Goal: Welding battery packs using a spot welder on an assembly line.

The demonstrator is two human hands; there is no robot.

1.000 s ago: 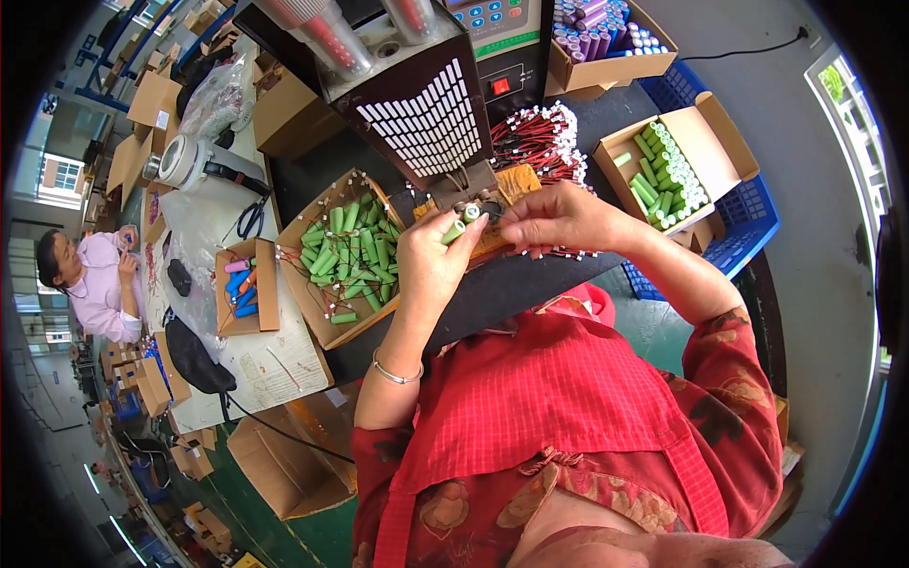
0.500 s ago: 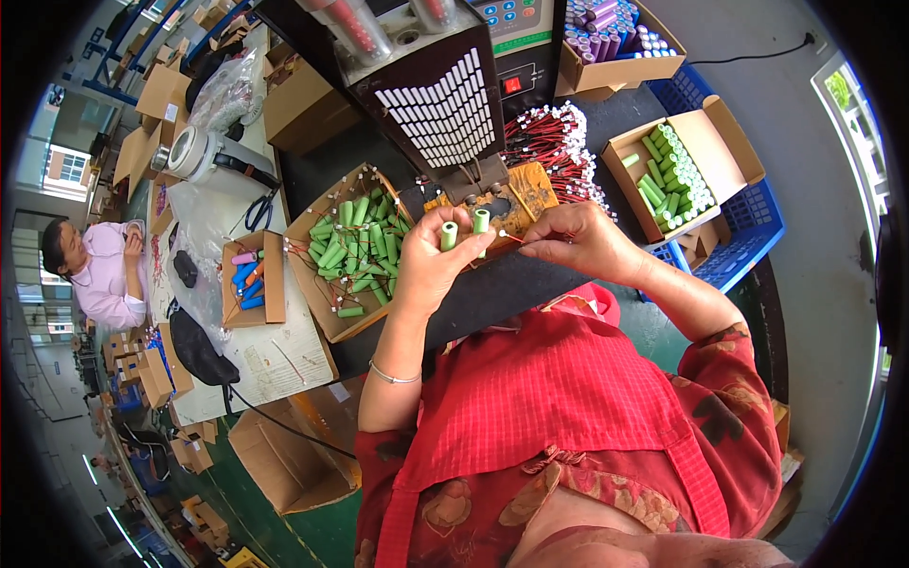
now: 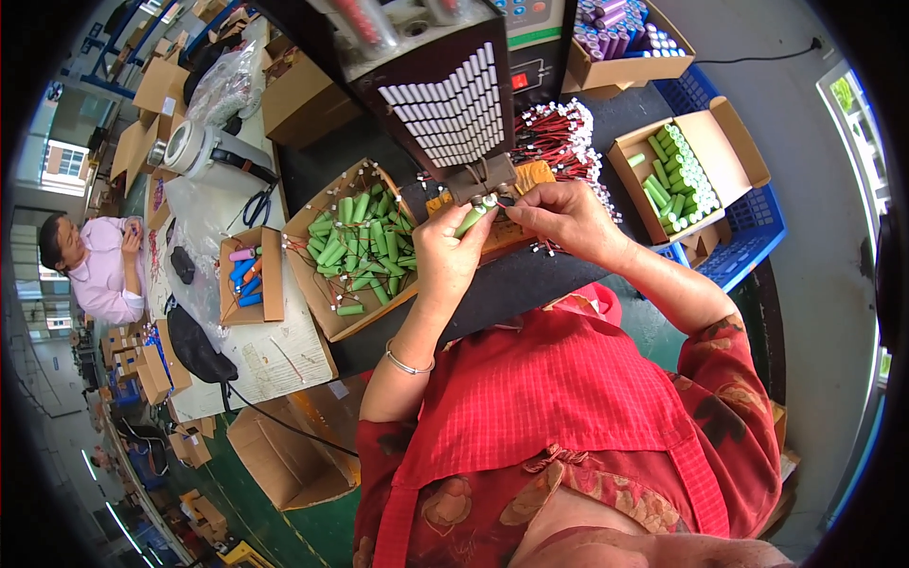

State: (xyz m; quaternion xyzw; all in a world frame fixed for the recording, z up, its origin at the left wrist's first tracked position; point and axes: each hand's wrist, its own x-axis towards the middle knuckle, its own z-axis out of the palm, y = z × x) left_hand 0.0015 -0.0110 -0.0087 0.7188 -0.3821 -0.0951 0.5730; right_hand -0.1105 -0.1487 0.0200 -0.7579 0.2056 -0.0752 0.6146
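My left hand (image 3: pixel 443 260) is closed around green battery cells (image 3: pixel 471 221), their ends tilted up against the electrode tips of a spot welder (image 3: pixel 445 109). How many cells it grips is partly hidden by the fingers. My right hand (image 3: pixel 573 220) pinches a thin wire lead (image 3: pixel 508 203) beside the cell ends, under the welder's head. To the left of my left hand stands an open cardboard box (image 3: pixel 329 327) of green cells with wires on them. Behind my right hand lies a heap of red and black wire leads (image 3: pixel 561 142) with white connectors.
At the right, a carton (image 3: pixel 750 156) of green cells rests on a blue crate (image 3: pixel 757 227). Purple cells fill a box (image 3: pixel 644 66) at the back. On the left are a small box (image 3: pixel 273 303) of coloured cells, a clear jug (image 3: pixel 222 156), scissors (image 3: pixel 258 210) and a seated person (image 3: pixel 109 270).
Both hands have moved slightly away from me, toward the welder. The green cells, held upright and apart before, now tilt under the electrodes, with the wire lead brought up to them.
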